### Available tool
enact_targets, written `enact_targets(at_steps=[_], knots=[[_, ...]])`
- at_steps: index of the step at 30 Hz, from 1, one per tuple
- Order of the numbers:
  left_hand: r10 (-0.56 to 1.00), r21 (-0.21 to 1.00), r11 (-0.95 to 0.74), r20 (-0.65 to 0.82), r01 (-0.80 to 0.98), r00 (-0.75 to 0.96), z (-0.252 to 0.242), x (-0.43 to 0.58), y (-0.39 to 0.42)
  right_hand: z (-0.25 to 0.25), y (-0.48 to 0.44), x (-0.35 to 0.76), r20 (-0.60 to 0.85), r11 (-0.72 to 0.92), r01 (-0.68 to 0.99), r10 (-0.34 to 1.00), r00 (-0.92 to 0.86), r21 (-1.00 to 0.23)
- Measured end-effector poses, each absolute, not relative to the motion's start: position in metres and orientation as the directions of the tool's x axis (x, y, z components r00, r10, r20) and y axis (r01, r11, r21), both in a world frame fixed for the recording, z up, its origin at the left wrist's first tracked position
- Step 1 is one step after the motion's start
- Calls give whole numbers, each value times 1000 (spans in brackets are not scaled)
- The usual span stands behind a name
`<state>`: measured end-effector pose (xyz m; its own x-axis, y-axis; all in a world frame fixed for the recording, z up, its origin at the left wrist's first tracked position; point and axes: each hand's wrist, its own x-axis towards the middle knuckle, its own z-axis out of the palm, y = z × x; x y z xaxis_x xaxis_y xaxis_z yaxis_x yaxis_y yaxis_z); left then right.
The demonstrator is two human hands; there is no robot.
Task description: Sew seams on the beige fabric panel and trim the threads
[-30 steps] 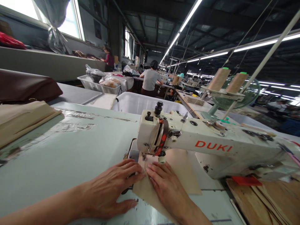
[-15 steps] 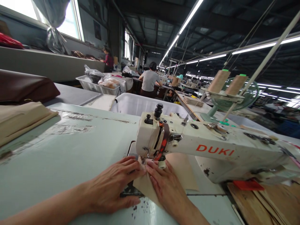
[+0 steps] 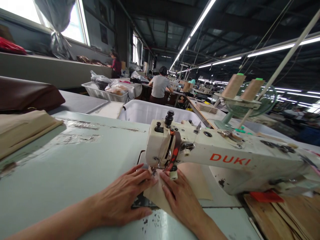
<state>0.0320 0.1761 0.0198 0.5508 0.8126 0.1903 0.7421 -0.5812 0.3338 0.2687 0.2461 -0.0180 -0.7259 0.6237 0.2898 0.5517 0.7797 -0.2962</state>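
A beige piece of fabric [image 3: 201, 186] lies on the sewing machine's bed, partly under the needle area. Above it stands the white sewing machine [image 3: 195, 143] with red DUKI lettering. My left hand [image 3: 127, 193] rests palm down at the left of the presser foot, thumb spread away and fingertips on the fabric's edge. On the right, my right hand [image 3: 182, 200] lies flat on the same fabric, fingers stretched toward the foot. Fingertips of both hands are close to the needle area, which they and the machine head partly hide.
Folded beige fabric [image 3: 25, 130] lies at the left beside a dark brown leather-like piece [image 3: 27, 95]. Behind the machine is a white bin [image 3: 160, 110]. Two thread cones [image 3: 233, 86] and a green fan stand at right. Another person [image 3: 160, 86] sits further back.
The beige fabric has slid slightly away from me. My right fingertips have shifted a little to the right, away from the presser foot. My left hand stays nearly in place.
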Motion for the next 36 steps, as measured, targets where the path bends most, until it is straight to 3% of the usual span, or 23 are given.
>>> enact_targets(at_steps=[18,27,32,36], knots=[[819,306,-573,210,760,533,18,30,182,-23,246,261,270,746,630,665,-696,-215],[817,210,-577,140,790,559,23,19,169,5,272,293,200,683,730,717,-668,-11],[916,301,-399,182,866,358,31,19,146,28,222,302,181,620,782,764,-620,64],[900,321,-434,192,842,391,23,31,144,30,213,283,220,662,749,727,-651,30]])
